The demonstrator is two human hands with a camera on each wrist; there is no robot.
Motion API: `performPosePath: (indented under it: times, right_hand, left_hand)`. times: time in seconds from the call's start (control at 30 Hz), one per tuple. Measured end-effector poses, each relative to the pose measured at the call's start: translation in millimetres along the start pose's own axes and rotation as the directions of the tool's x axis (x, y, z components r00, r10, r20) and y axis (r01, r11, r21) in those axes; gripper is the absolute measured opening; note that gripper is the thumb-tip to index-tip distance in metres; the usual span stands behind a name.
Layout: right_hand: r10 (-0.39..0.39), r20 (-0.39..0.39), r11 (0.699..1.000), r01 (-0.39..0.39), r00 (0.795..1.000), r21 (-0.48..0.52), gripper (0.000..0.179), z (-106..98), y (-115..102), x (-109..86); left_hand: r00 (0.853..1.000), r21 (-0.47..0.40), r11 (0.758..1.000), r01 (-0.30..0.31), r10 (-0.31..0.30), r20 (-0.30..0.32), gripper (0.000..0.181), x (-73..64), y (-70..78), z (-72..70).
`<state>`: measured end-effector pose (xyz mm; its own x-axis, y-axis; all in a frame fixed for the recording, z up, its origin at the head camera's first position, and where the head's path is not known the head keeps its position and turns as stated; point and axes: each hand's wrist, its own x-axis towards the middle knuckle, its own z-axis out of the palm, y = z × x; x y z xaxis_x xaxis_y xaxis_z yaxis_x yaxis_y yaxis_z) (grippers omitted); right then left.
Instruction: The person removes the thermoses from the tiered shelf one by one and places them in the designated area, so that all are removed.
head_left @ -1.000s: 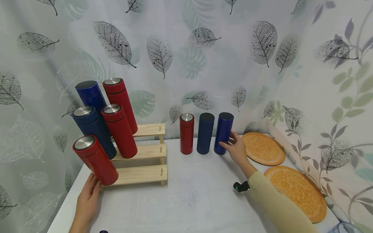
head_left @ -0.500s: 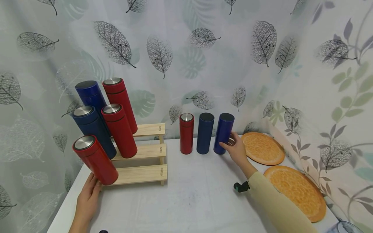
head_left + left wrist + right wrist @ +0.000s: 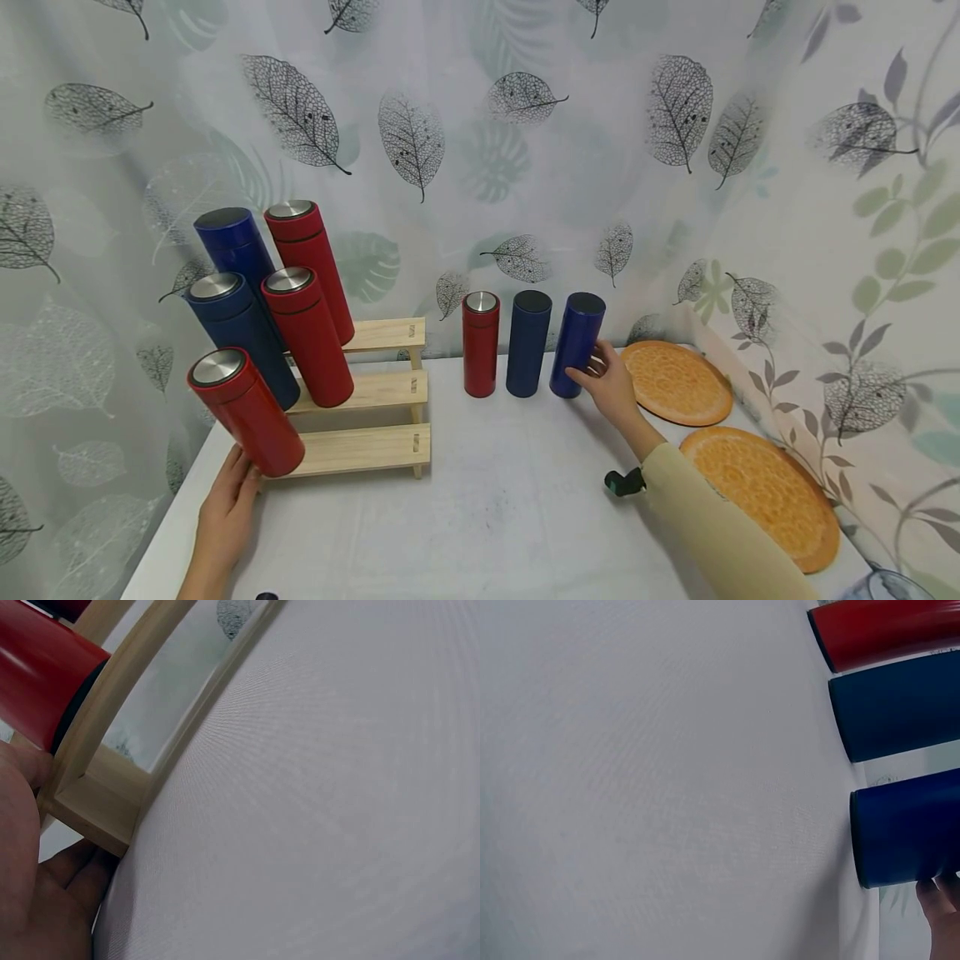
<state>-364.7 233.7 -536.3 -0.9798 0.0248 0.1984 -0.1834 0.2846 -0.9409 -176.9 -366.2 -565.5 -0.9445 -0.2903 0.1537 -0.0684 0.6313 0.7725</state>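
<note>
My right hand [image 3: 611, 387] holds a glossy blue flask [image 3: 577, 346] by its lower half, thumb on the front and fingers round the right side. The flask stands on the table, its top leaning slightly right. To its left stand a dark blue flask [image 3: 528, 343] and a red flask [image 3: 480, 344]. In the left wrist view, my left hand [image 3: 45, 885] grips the end of a three-step wooden rack [image 3: 97, 802], thumb above and fingers below. Just above that hand, a red flask [image 3: 247, 412] sits on the lowest step.
Higher on the rack stand a red flask [image 3: 307, 337] and a dark blue flask [image 3: 243, 342], with another red flask [image 3: 311, 271] and a blue flask [image 3: 232, 242] behind. Two round orange-brown mats [image 3: 765, 496] lie along the right side. A leaf-print curtain [image 3: 480, 150] hangs behind the table.
The top of the blue flask in my right hand has tipped slightly to the right, while its base stays put. My left hand and the rack have not moved.
</note>
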Motion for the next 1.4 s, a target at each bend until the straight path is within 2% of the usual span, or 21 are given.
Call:
performPosePath:
  times: [0.43, 0.73, 0.97, 1.2, 1.4]
  right_hand:
    - [0.024, 0.032, 0.999, -0.025, 0.999, 0.024, 0.084, -1.9, -2.2, 3.0]
    - [0.021, 0.054, 0.999, -0.022, 0.998, 0.029, 0.079, -3.0, -36.6, -9.1]
    - [0.023, 0.049, 1.0, -0.023, 0.999, 0.005, 0.08, -2.6, -42.1, -11.0]
    - [-0.017, 0.014, 0.998, 0.018, 1.0, -0.064, 0.083, -1.1, 0.2, 3.9]
    - [-0.039, -0.017, 0.994, 0.037, 0.999, -0.103, 0.076, -4.6, -0.1, -0.5]
  left_hand:
    - [1.0, -0.001, 1.0, 0.009, -0.009, 0.005, 0.062, -1.9, 3.0, -1.2]
    - [1.0, 0.002, 1.0, -0.001, 0.001, 0.003, 0.062, -2.0, 3.4, -0.5]
    - [1.0, -0.005, 1.0, -0.013, 0.013, -0.003, 0.061, -1.5, 2.1, 0.2]
    - [1.0, -0.007, 1.0, -0.015, 0.015, -0.008, 0.06, -1.4, 1.2, 0.1]
    - [1.0, 0.007, 1.0, -0.001, 0.001, -0.003, 0.061, -0.8, 1.7, 0.1]
